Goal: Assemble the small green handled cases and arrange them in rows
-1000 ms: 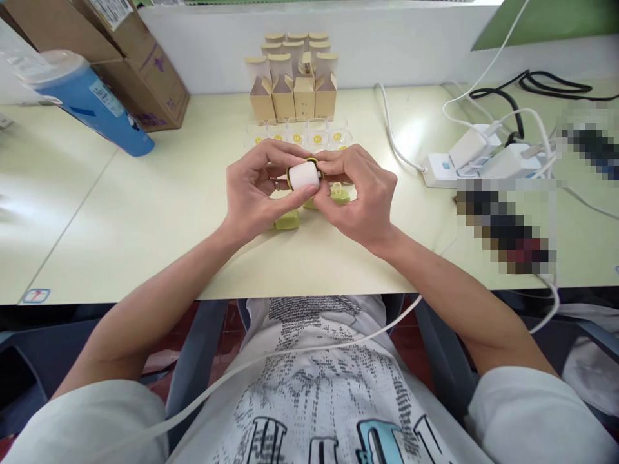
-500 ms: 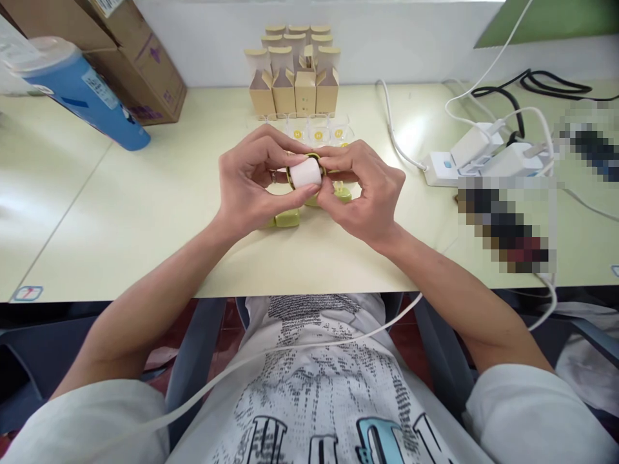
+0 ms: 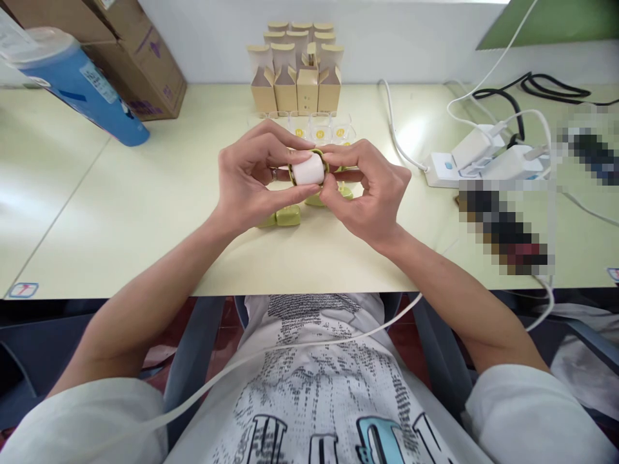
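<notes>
Between my two hands, above the table, is a small white rounded cylinder (image 3: pixel 308 170) with a green rim round it; its exact kind I cannot make out. My left hand (image 3: pixel 254 177) grips it from the left, thumb below and fingers above, with a ring on one finger. From the right, the thumb and fingertips of my right hand (image 3: pixel 370 190) pinch the green rim. Under the hands, glossy green pieces (image 3: pixel 289 216) lie on the table, partly hidden. Just beyond the fingers stand clear plastic pieces (image 3: pixel 320 133) with yellow round marks.
Open-topped small cartons (image 3: pixel 296 90) stand in rows by the wall. At the left are a blue tumbler (image 3: pixel 91 90) and a cardboard box (image 3: pixel 155 77). A white power strip (image 3: pixel 441 169) with chargers and cables sits right, near a blurred-out object (image 3: pixel 505 225). A white cable (image 3: pixel 271 351) crosses my lap.
Both hands keep their hold on the white cylinder with the green rim. They shift very slightly to the right in the picture; the view tilts a little.
</notes>
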Motion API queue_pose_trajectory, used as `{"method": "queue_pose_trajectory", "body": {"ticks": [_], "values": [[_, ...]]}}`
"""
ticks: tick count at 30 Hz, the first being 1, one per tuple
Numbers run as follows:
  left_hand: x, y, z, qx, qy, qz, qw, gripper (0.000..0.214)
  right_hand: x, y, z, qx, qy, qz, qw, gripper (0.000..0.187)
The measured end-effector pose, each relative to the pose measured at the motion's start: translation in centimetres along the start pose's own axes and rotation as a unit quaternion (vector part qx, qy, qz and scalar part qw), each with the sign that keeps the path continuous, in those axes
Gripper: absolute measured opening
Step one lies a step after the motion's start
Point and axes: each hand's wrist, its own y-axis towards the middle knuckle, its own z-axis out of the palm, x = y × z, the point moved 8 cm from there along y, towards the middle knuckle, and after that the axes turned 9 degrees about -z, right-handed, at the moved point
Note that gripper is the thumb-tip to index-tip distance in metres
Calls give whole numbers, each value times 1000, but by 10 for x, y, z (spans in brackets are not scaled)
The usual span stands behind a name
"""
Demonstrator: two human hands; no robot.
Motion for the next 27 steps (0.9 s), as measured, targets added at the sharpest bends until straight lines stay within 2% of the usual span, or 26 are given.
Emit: {"method": "queue_pose_trajectory", "body": {"ticks": [5,14,20,24,27], "values": [[3,0,5,4,0,-25,1000,58,-6,1,1,32,-26,3,999,15],[11,4,0,14,-22,-20,999,60,-2,2,2,35,-53,-14,998,11],[-25,-1,15,-6,-10,103,995,41,6,7,0,32,-83,-27,996,20],[-34,-1,17,5,-25,84,996,41,6,10,3,56,-86,-30,994,26],[-30,1,12,4,-18,69,997,40,3,12,4,77,-76,-19,994,30]]}}
